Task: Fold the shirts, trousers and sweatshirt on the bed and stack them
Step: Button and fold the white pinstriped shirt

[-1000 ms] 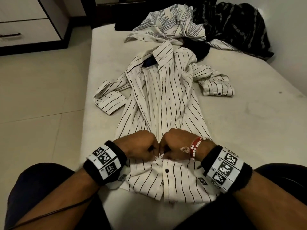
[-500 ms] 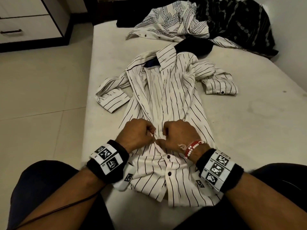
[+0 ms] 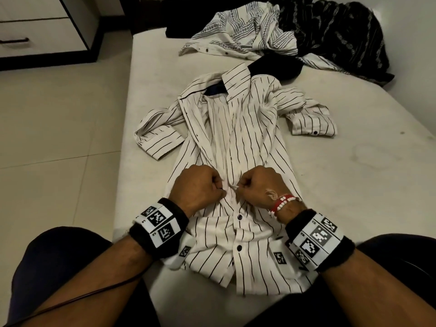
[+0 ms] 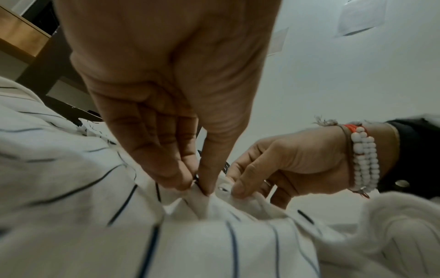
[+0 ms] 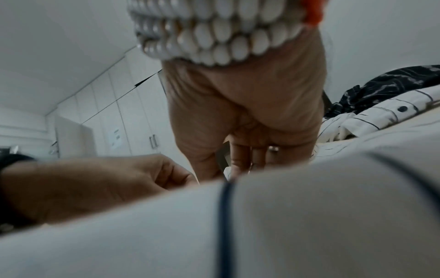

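I am kneeling at the foot of the bed (image 3: pixel 354 185) with the striped shirt (image 3: pixel 250 128) laid flat in front of me, collar away from me, sleeves thrown out to either side. My left hand (image 3: pixel 200 187) pinches one front edge of the shirt between thumb and fingertips; my right hand (image 3: pixel 259 185) pinches the other edge just beside it, so both hands are closed on cloth at the middle of the front. I judge I am doing up a button: the two buttons nearer to me look fastened, and the front above my hands lies open up to the collar. The folding itself has not begun.

At the far end of the bed lie a patterned shirt (image 3: pixel 238 36) and a dark garment (image 3: pixel 342 36) in a loose heap, not yet folded, with another dark piece (image 3: pixel 276 67) touching the collar.

Next I need to push this button through its hole, and I cannot tell whether it is through.
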